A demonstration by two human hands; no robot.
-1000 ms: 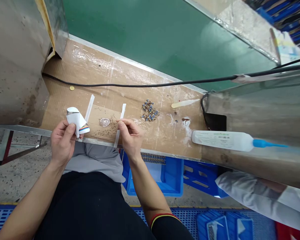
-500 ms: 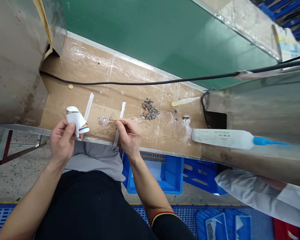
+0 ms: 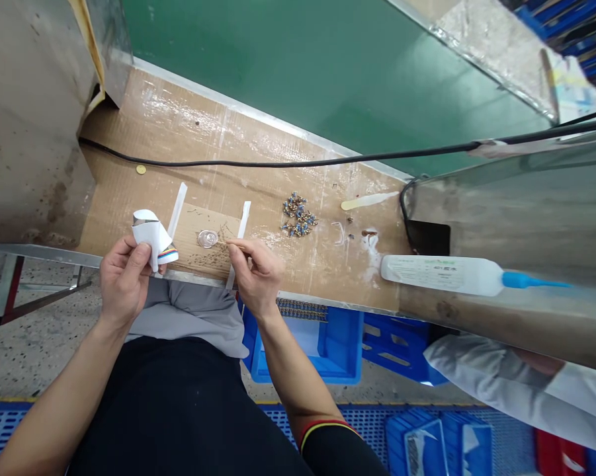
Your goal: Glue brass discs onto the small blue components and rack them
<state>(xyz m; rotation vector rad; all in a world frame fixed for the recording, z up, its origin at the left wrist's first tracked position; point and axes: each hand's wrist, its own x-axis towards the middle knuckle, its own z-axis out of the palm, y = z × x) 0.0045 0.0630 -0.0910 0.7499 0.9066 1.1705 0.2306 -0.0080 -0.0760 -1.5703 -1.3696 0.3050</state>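
My left hand (image 3: 124, 281) grips a folded white paper (image 3: 149, 233), with a rainbow-striped ribbon cable (image 3: 168, 254) showing at its lower edge. My right hand (image 3: 258, 274) pinches a thin wooden stick (image 3: 233, 242), whose tip sits just right of a small clear round dish (image 3: 208, 238). That dish rests on a cardboard work surface (image 3: 213, 261), between two white tape strips (image 3: 177, 211). Dark specks and short wire bits lie around it. My hands stay apart, over the bench's near edge.
A cluster of small blue-and-brass components (image 3: 298, 215) lies right of my right hand. Further right are a wooden spatula (image 3: 368, 201) and a white glue bottle (image 3: 441, 276) with a blue nozzle. A black cable (image 3: 278, 162) crosses the bench. Below stands a blue crate (image 3: 302, 350); a co-worker's white sleeve (image 3: 496, 373) shows lower right.
The fingers of my right hand have shifted on the stick, and its tip has drawn slightly right, away from the dish. My left hand and the paper barely move.
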